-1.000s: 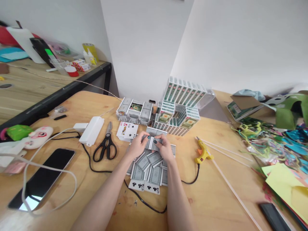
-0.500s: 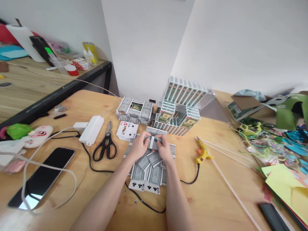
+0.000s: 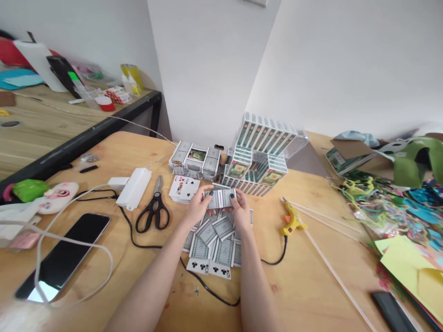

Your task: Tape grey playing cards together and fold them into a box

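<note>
We hold one card panel raised between our two hands, just above a spread of cards near the middle of the desk. The panel shows two patterned halves with a pale strip between them. Our left hand is clamped on its left end and our right hand on its right, a dark-nailed thumb on each half.

Beneath, we see face-down cards overlapping too much for us to count, and at their near edge two face-up clubs, one five and one six. Just left of the panel lies one stack of face-up cards, a two of spades on top. Behind stand one card-covered structure and one stepped stack of green-and-white boxes, at least seven in its top row.

To our left are one pair of black-handled scissors, one white block and, farther out, one phone crossed by a white cable. To our right lie one yellow glue gun and three pale rods
</note>
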Demonstrator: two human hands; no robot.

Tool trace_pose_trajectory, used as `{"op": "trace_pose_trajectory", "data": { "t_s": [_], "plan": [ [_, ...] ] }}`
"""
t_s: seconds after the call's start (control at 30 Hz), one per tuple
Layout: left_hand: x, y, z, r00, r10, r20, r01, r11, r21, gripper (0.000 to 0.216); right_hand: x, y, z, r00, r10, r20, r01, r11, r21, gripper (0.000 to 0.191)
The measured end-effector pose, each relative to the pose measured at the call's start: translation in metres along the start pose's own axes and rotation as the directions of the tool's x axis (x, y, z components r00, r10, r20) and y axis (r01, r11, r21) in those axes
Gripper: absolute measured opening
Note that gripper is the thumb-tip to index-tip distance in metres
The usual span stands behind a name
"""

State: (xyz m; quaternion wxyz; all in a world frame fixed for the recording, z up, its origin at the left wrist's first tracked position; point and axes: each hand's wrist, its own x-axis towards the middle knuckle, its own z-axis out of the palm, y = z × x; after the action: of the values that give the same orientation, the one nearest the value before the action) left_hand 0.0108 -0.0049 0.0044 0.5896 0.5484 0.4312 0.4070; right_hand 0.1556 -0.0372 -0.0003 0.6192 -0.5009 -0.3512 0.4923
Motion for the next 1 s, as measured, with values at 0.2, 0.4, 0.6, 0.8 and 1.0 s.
{"op": "trace_pose_trajectory", "data": {
  "t_s": [0.2,0.4,0.6,0.8,1.0],
  "plan": [
    [-0.005,0.003,0.004,0.998,0.027,-0.053,-0.019,0.989,0.144,0.017,-0.005,0.003,0.007,0.996,0.035,0.083,-0.029,0.997,-0.077,0.043],
    [-0.005,-0.001,0.004,0.996,0.068,-0.065,-0.053,0.975,0.215,0.013,-0.007,0.006,0.006,0.991,0.026,0.134,-0.007,0.990,-0.141,0.037],
    [-0.004,-0.007,0.002,0.996,0.080,-0.039,-0.067,0.962,0.266,0.015,-0.008,0.004,0.002,0.991,0.031,0.127,-0.004,0.979,-0.204,0.034],
    [-0.006,-0.001,0.003,0.999,0.053,-0.010,-0.051,0.984,0.171,0.015,-0.007,0.000,0.006,0.993,0.048,0.105,-0.036,0.993,-0.116,0.045],
    [-0.006,0.005,0.003,0.991,0.086,-0.100,-0.068,0.984,0.164,0.016,-0.004,-0.001,0.008,0.997,0.033,0.064,-0.034,0.999,0.013,0.044]
  ]
}}
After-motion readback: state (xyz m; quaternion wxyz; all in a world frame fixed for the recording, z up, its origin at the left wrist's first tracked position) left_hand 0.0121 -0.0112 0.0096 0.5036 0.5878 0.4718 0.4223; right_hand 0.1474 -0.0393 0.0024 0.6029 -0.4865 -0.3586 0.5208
